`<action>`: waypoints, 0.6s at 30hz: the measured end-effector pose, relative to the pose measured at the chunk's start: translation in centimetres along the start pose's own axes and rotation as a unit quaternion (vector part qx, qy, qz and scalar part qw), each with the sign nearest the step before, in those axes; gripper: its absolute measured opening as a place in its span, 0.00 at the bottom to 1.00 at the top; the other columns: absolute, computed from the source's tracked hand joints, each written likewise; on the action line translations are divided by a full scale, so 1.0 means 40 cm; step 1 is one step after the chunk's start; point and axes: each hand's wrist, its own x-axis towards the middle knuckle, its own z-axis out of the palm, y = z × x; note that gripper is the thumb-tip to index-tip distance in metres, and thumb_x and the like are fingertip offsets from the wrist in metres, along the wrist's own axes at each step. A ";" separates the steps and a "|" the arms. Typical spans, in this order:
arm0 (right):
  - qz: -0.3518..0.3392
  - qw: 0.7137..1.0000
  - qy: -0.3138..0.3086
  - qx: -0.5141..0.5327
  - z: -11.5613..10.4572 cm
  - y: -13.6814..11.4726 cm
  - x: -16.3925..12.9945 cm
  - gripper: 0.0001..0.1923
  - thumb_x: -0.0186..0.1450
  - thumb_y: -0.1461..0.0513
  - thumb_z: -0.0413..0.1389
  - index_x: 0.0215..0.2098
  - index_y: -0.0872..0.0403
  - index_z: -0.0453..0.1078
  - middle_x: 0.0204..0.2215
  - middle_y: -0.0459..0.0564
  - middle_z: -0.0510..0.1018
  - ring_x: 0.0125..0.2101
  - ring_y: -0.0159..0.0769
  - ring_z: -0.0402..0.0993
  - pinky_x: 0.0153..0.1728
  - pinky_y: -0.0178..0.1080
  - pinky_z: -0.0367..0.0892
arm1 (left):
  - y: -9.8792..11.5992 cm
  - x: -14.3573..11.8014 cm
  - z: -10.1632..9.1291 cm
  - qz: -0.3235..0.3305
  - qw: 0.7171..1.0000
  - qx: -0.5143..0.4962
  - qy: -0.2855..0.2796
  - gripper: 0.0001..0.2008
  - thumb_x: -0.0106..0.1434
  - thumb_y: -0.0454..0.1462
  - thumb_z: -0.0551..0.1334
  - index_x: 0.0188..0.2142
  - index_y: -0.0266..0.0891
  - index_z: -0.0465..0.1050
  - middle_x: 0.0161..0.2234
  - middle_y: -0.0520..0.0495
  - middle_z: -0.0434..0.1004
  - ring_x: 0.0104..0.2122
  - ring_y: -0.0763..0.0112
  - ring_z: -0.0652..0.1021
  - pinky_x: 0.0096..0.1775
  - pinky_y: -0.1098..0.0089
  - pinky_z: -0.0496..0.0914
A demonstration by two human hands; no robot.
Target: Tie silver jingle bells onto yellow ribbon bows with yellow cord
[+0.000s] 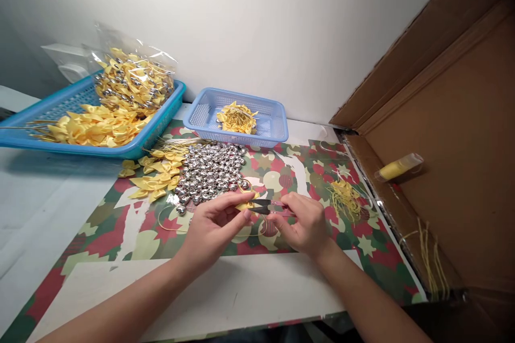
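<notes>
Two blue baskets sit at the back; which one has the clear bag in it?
The larger, darker blue basket at far left holds the clear bag of bows; the small pale basket holds only a yellow bundle.

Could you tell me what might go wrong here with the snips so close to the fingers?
The snips in the right hand point at the left hand pinching the yellow bow; a fingertip could get nicked. A sweeping arm might also scatter the loose silver bells.

The left hand (213, 225) is pinching a yellow bow (246, 205) while the right hand (303, 222) is holding thread snips (263, 206) against it. Silver bells (211, 171) are lying just beyond, with two blue baskets (277, 134) sitting farther back.
</notes>
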 end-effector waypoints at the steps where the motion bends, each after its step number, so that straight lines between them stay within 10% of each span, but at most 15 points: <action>1: -0.002 1.000 0.005 -0.004 0.000 0.000 -0.001 0.17 0.68 0.52 0.50 0.26 0.53 0.64 0.17 0.44 0.65 0.18 0.30 0.60 0.20 0.35 0.51 | 0.002 -0.001 0.001 0.002 1.000 0.002 0.005 0.13 0.50 0.39 0.71 0.37 0.39 0.82 0.36 0.44 0.83 0.28 0.67 0.81 0.31 0.72 0.77; 18: -0.012 0.998 0.048 -0.047 0.018 -0.011 -0.009 0.16 0.69 0.55 0.50 0.25 0.52 0.62 0.15 0.42 0.61 0.17 0.30 0.55 0.20 0.36 0.49 | 0.000 -0.005 -0.001 -0.026 0.999 -0.018 0.009 0.16 0.50 0.39 0.72 0.39 0.37 0.81 0.28 0.47 0.82 0.27 0.67 0.81 0.29 0.73 0.76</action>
